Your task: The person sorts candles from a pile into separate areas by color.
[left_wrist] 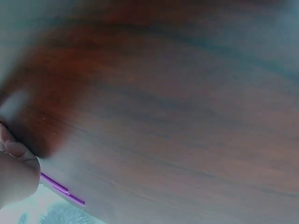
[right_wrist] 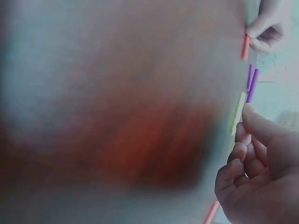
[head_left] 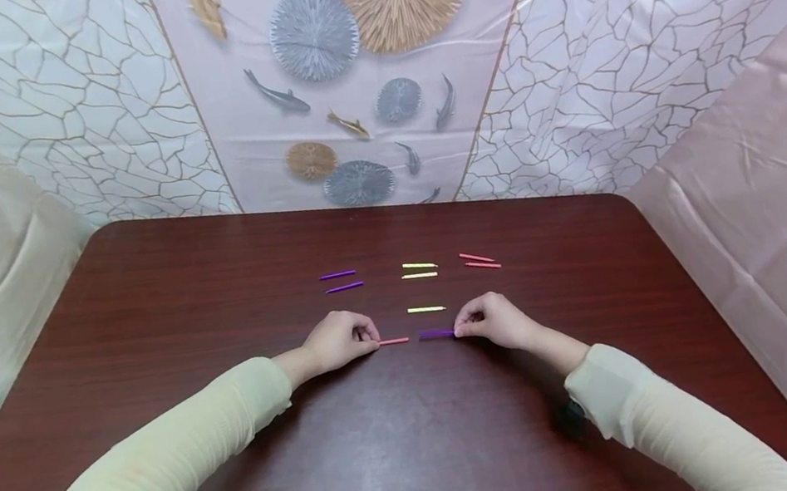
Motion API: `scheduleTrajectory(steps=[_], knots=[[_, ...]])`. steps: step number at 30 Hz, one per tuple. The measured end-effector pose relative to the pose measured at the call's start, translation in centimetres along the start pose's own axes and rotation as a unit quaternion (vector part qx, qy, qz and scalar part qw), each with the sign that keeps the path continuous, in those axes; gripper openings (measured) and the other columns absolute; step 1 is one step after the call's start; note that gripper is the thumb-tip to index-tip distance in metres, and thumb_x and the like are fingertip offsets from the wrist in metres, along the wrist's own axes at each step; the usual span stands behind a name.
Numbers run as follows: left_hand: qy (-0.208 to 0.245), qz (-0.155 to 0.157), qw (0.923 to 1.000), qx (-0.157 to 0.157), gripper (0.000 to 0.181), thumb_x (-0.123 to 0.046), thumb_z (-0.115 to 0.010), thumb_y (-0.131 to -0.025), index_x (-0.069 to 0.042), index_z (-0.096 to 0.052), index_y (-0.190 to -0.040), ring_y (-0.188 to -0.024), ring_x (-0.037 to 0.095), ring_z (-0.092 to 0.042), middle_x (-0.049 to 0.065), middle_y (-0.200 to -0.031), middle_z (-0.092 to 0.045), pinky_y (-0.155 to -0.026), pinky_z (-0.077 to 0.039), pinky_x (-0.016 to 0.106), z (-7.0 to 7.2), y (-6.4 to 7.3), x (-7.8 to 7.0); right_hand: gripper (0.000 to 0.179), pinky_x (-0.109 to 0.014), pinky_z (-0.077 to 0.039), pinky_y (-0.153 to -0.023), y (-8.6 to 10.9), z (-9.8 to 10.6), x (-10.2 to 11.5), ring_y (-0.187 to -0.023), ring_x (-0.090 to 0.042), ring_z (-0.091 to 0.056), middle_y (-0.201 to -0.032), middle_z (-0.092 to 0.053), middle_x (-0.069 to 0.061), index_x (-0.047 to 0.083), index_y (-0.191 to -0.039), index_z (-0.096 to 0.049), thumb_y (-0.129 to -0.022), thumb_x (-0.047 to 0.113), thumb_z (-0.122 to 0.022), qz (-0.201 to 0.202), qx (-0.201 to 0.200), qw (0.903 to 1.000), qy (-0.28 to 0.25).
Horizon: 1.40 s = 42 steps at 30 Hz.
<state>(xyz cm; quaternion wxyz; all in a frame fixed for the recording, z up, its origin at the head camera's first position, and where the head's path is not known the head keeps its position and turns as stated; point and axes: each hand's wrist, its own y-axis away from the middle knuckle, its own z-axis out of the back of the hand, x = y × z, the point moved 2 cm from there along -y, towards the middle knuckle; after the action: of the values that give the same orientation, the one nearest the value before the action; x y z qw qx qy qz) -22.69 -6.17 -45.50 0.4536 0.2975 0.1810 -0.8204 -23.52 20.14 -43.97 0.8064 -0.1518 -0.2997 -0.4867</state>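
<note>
In the head view my left hand [head_left: 340, 340] pinches one end of a thin red candle-like stick [head_left: 393, 341] between thumb and fingers. Opposite it, my right hand [head_left: 496, 321] pinches a thin purple candle-like stick [head_left: 436, 334], whose free end points at the red one across a small gap. Just beyond the two lies a yellow stick [head_left: 426, 309] on the table. The right wrist view shows the purple stick [right_wrist: 253, 86] rising from the right fingertips, with the left hand [right_wrist: 270, 32] farther off holding the red stick [right_wrist: 245, 48]. In the left wrist view the left hand [left_wrist: 18, 175] is mostly cut off.
Farther back on the brown table [head_left: 363, 459] lie a purple pair [head_left: 344, 288], a yellow pair [head_left: 419, 275] and a red pair [head_left: 483, 265] of similar sticks, side by side. A patterned sheet [head_left: 260, 155] hangs behind the table's far edge.
</note>
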Motion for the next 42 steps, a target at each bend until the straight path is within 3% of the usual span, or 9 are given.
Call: scheduleTrajectory(steps=[10,25,42], knots=[[0.018,0.003,0.9998,-0.004,0.005,-0.015,-0.070,-0.080,-0.013,-0.068,-0.076,-0.064,0.001,-0.050,-0.005,-0.068,-0.062,-0.062,-0.042,0.017,0.8,1.5,0.7,0.006,-0.021,-0.043,-0.066,-3.5,0.7,1.6,-0.068,-0.007,-0.052,-0.073,-0.069,-0.005,0.004,-0.078,-0.071,-0.081,0.009,-0.070,0.012,-0.019,0.9997,-0.005],[0.022,0.004,0.9997,-0.004,0.003,-0.014,-0.070,-0.079,-0.014,-0.069,-0.076,-0.064,0.000,-0.051,-0.006,-0.068,-0.062,-0.063,-0.043,0.016,1.1,2.3,1.4,0.009,-0.023,-0.045,-0.071,-9.5,-1.3,4.3,-0.074,-0.011,-0.058,-0.080,-0.071,-0.008,0.004,-0.080,-0.073,-0.082,0.013,-0.071,0.010,-0.030,0.9994,-0.009],[0.018,-0.007,0.9998,0.002,0.005,-0.015,-0.071,-0.079,-0.014,-0.068,-0.075,-0.063,-0.001,-0.051,-0.006,-0.068,-0.062,-0.062,-0.044,0.016,1.2,2.4,1.9,0.009,-0.021,-0.045,-0.068,-12.4,-4.3,5.6,-0.070,-0.008,-0.058,-0.077,-0.072,-0.003,0.010,-0.079,-0.074,-0.081,0.018,-0.072,-0.010,-0.019,0.9995,0.023]])
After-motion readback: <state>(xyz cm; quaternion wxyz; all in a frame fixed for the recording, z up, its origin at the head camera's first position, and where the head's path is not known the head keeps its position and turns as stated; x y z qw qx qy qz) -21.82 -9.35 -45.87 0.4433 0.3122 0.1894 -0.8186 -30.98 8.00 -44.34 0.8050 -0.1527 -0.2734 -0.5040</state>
